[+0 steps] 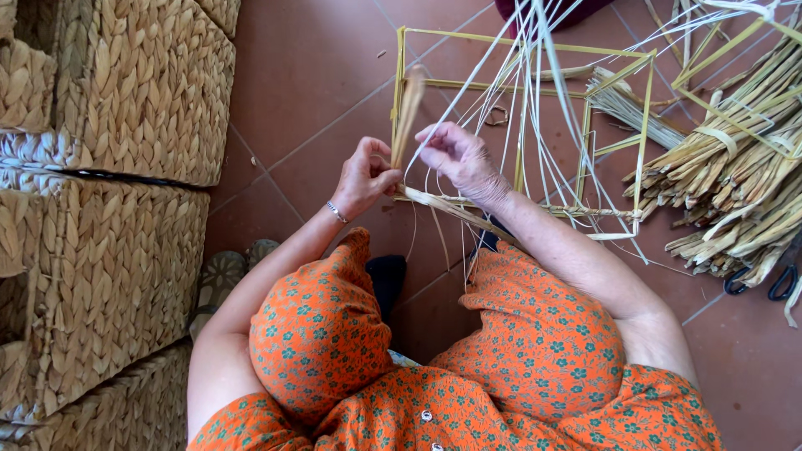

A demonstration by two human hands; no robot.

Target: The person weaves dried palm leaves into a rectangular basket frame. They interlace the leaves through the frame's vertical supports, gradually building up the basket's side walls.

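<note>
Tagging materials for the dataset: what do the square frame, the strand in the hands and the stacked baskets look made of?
Frame: thin rigid rods, yellow-green, likely coated wire; dead straight with sharp corners.
Strand, pinched by the left hand, with the right hand beside it: dried plant fibre, matte tan, flat and frayed.
Baskets: the same kind of fibre, braided, matte.

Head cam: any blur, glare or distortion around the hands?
Head view: soft even daylight, no glare on the tile floor; the fibre strip above the left hand is motion-blurred; right hand fairly sharp; woven baskets bow slightly at the left edge.

Sunlit terracotta tile floor [317,75]
</note>
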